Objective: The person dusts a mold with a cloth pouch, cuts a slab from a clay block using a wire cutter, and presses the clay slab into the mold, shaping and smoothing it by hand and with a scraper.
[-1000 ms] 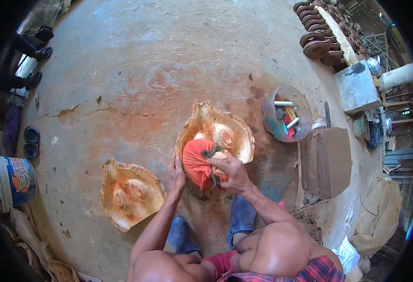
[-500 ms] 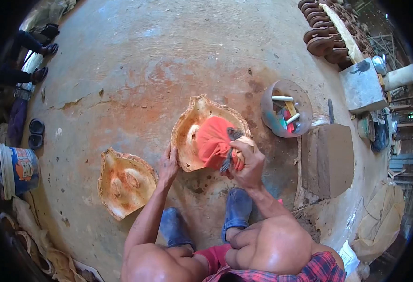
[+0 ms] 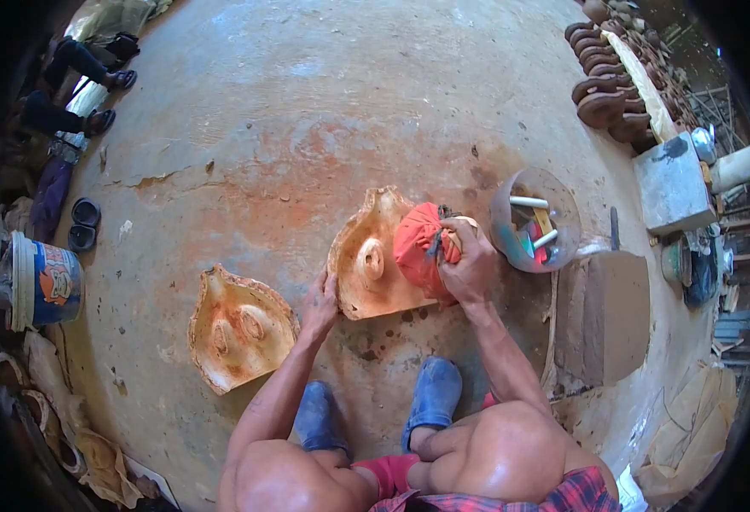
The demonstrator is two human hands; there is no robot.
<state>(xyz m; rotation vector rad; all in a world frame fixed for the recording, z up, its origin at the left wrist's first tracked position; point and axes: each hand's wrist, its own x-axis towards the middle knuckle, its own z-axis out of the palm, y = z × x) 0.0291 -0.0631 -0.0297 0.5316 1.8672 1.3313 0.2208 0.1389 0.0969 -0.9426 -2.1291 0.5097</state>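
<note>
A tied red cloth bundle (image 3: 418, 245) is gripped at its knotted end by my right hand (image 3: 470, 260). It covers the right part of a pale, orange-stained mould (image 3: 366, 286) on the floor, whose raised oval shape shows left of the bundle. My left hand (image 3: 320, 305) rests against the mould's left rim, its fingers stretched along the edge. To the left lies a second, similar mould (image 3: 243, 328) with two raised ovals inside; neither hand touches it.
A round tub (image 3: 520, 183) holding white sticks and tools stands at the right, near a clay slab (image 3: 622, 316). A grey block (image 3: 674, 183) and stacked brown pieces (image 3: 601, 109) lie beyond. At left are a bucket (image 3: 55, 282), black clogs (image 3: 83, 224) and a person's legs (image 3: 76, 64).
The red bundle, in my right hand, has moved from the mould's lower left across to its right side, uncovering the left part. My left hand stays at the left rim. The view has shifted slightly.
</note>
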